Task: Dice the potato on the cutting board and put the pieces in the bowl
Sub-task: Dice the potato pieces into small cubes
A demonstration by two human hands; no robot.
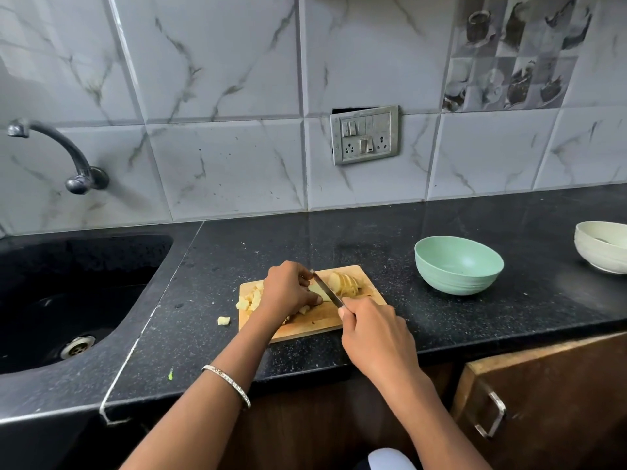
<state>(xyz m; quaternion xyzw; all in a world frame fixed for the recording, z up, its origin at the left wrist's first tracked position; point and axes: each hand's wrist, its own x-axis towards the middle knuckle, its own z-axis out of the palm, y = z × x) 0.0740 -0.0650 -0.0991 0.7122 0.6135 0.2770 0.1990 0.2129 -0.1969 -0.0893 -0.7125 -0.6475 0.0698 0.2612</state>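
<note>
Cutting potato [319,292] on the cutting board [315,326].
My right hand [369,337] wraps its fingers round the knife [327,289]. My left hand [288,290] pinches the potato mid-board, with diced pieces [249,300] at the board's left and the green bowl [458,266] to its right.

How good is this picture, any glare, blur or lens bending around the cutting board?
Head view: the wide lens bends the wall tiles and tilts the counter. Head view: the light is soft and even, with a pale sheen on the counter behind the cutting board. Head view: the left hand, right hand, knife and potato look sharp, with faint shadows.
</note>
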